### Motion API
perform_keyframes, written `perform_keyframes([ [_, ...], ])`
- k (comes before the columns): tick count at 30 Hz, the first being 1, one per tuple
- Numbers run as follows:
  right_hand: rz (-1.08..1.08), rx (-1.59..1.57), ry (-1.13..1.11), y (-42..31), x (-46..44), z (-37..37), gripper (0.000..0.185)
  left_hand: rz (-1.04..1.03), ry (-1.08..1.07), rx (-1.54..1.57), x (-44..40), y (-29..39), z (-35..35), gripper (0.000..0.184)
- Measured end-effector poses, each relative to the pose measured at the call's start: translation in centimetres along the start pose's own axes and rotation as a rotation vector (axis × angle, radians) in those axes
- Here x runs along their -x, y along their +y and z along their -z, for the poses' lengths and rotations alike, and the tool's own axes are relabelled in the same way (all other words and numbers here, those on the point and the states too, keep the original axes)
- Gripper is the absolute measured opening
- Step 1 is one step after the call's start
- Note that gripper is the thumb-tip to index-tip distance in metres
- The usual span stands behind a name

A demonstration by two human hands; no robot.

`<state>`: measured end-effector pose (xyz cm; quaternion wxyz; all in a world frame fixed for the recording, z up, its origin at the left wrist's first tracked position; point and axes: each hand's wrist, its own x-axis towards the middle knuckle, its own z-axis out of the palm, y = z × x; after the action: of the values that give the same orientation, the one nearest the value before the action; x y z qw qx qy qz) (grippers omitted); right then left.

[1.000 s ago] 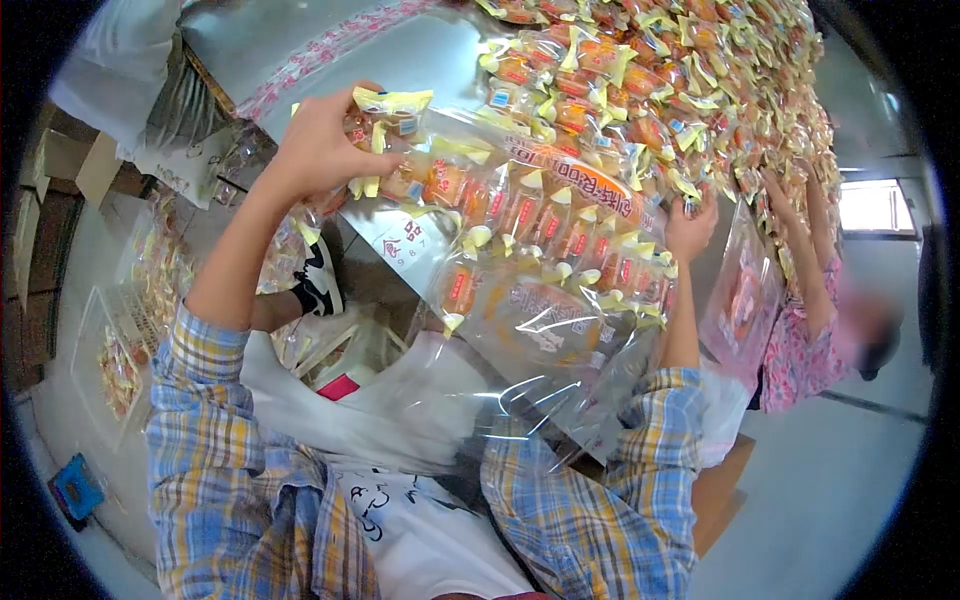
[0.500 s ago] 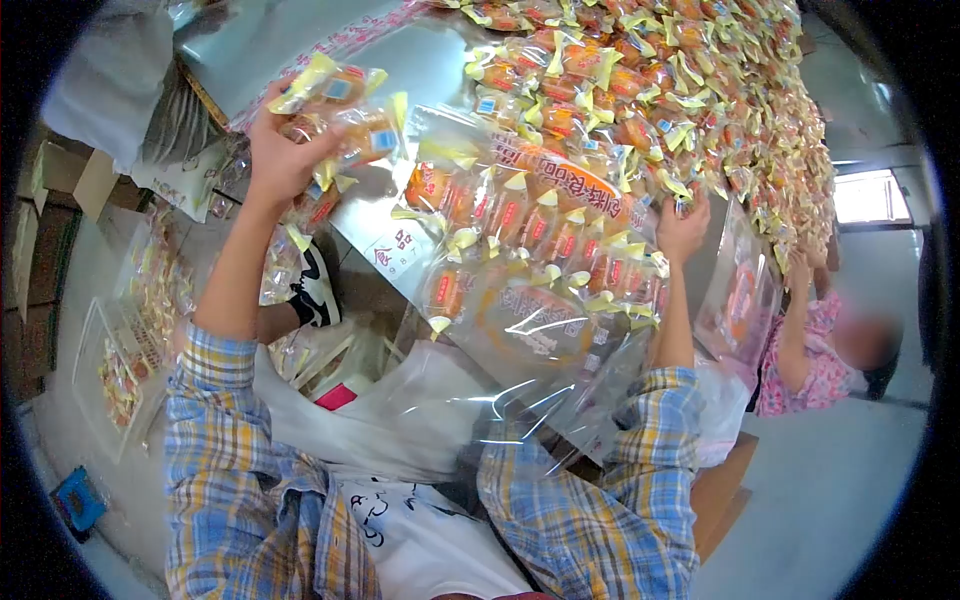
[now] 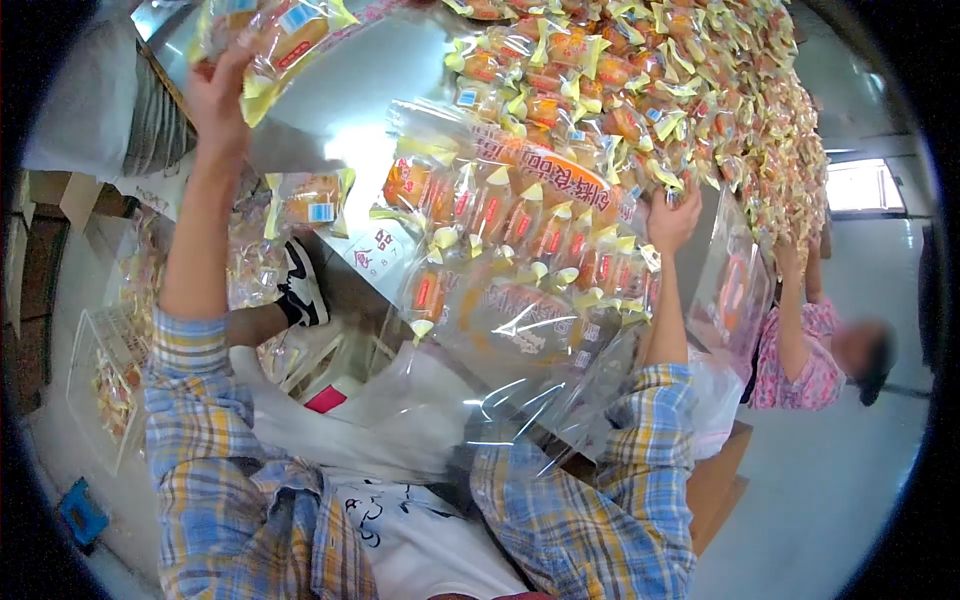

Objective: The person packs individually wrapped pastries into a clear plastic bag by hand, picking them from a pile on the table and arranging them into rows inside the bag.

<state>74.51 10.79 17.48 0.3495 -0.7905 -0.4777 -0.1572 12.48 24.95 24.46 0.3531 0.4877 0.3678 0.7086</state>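
Head view: the left hand (image 3: 218, 110) is raised at the upper left, its grip closed on at least two wrapped bread packets (image 3: 292, 45) with yellow ends and blue-and-white labels. Below it, apart from the fingers, a single packet (image 3: 310, 200) shows at the near edge of the tabletop (image 3: 375, 75); whether it rests there cannot be told. The clear printed bag (image 3: 545, 312) lies flat in front of the person, with rows of packets (image 3: 518, 215) on its upper part, and its loose plastic spreads toward the person's lap. The right hand (image 3: 672, 222) is at the bag's far right end, beside the edge of the large packet pile (image 3: 700, 90); its fingers are curled, but what they grip cannot be told. Across on the right, a co-worker in a pink patterned top (image 3: 795, 360) reaches into the pile's edge. A white crate (image 3: 95, 330) stands at lower left, holding more packets.
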Motion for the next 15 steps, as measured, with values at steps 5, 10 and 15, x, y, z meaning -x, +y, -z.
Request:
perform_keyframes([
  [5, -0.017, 0.061, 0.007, 0.1, -0.1, -0.4, 0.073, 0.168, -0.337, -0.048, 1.5, 6.3, 6.3, 0.068],
  [10, -0.025, 0.035, -0.006, -0.3, -0.1, -0.1, 0.070, 0.349, -0.411, -0.036, 9.1, 7.0, 14.3, 0.087],
  [15, -0.022, 0.038, 0.004, -0.1, -0.3, -0.3, 0.068, 0.696, -0.294, 0.538, 16.8, 6.2, 18.4, 0.090],
])
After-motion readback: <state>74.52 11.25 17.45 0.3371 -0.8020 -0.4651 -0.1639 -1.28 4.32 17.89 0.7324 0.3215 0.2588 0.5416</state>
